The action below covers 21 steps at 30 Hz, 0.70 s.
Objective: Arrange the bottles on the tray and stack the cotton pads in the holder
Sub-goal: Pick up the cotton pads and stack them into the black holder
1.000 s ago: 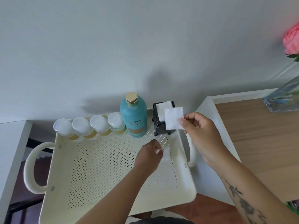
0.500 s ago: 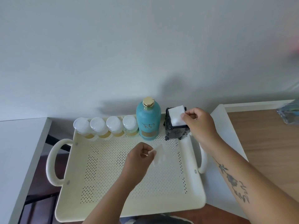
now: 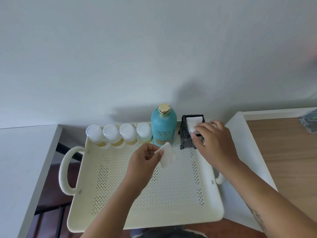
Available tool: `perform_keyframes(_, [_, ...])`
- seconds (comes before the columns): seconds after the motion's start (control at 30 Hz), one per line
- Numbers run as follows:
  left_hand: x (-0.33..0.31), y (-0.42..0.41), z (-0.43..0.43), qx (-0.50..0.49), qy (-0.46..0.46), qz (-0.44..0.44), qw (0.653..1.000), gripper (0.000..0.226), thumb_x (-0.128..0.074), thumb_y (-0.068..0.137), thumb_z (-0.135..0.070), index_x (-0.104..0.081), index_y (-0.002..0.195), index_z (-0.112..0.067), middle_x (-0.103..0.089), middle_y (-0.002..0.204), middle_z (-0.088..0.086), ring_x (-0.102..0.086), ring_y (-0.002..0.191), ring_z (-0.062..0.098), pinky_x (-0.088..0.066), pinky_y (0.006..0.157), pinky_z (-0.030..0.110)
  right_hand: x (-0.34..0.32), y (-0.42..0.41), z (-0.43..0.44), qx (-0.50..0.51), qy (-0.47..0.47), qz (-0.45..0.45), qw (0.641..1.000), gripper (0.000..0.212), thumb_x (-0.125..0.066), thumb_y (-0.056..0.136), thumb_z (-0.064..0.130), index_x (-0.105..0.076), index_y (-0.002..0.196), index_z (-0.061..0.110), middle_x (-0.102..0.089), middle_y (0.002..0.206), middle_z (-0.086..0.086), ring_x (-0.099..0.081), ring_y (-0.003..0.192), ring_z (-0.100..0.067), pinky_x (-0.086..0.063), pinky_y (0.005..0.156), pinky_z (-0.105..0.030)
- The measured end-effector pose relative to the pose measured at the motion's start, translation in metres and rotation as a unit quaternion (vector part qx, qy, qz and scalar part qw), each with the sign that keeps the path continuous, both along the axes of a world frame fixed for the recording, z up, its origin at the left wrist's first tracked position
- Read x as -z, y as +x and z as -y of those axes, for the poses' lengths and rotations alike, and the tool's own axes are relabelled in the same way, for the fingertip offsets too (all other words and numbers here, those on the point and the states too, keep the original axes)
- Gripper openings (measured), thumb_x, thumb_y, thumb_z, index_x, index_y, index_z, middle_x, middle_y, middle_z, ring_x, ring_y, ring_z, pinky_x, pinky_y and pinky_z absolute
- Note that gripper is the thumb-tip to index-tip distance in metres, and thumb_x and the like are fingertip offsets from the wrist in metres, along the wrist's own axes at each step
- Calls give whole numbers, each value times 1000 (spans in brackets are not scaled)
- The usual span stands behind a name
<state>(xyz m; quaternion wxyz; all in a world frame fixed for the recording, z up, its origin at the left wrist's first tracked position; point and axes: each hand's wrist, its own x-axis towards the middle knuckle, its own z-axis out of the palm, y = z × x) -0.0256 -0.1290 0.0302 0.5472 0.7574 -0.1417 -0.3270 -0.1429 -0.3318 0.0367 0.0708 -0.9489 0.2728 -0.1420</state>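
Observation:
A cream perforated tray [image 3: 145,219] with loop handles lies in front of me. Along its back edge stand several small white-capped bottles [image 3: 118,133] and a teal bottle [image 3: 163,127] with a gold cap. At the back right corner stands a black holder [image 3: 184,134] with white cotton pads [image 3: 191,122] inside. My right hand [image 3: 214,143] is over the holder, its thumb and fingertips pinching the near edge of the top pad. My left hand [image 3: 142,162] hovers over the tray's middle and pinches another square cotton pad [image 3: 167,155].
A white surface [image 3: 20,169] lies to the left. A white-edged wooden tabletop [image 3: 283,152] is on the right, with a clear glass vessel [image 3: 310,121] at the frame's edge. A plain wall rises right behind the tray. Dark floor shows by the left handle.
My right hand carried its pad from the air down into the holder. My left hand lifted its pad off the tray floor and raised it toward the teal bottle. The view shifted.

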Motion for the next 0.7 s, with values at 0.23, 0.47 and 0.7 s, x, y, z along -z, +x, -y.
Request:
perform_keyframes(0.23, [-14,8,2,-6,-38,-8,999,3,-73,87,-28,-70,87,-26,-73,88,9,-63,74,13,-52,69,26,4,2,-4,16,12,-49,999,41,-48,93,51,-71,104,19,-71,112,6,-50,119,-32,-35,93,-44])
perform_keyframes(0.47, [-26,13,6,4,-84,-11,996,4,-73,86,-28,-71,83,-29,-73,86,8,-64,70,7,-49,61,12,-18,-1,-20,18,100,124,987,17,-65,89,31,-67,101,19,-68,103,6,-54,102,-23,-38,80,-31])
perform_keyframes(0.7, [-33,14,13,47,-113,-15,992,5,-73,86,-30,-71,87,-26,-73,86,9,-64,72,6,-49,62,12,-32,2,-48,18,454,112,884,22,-63,86,49,-67,103,34,-68,89,19,-61,85,3,-44,68,-12])
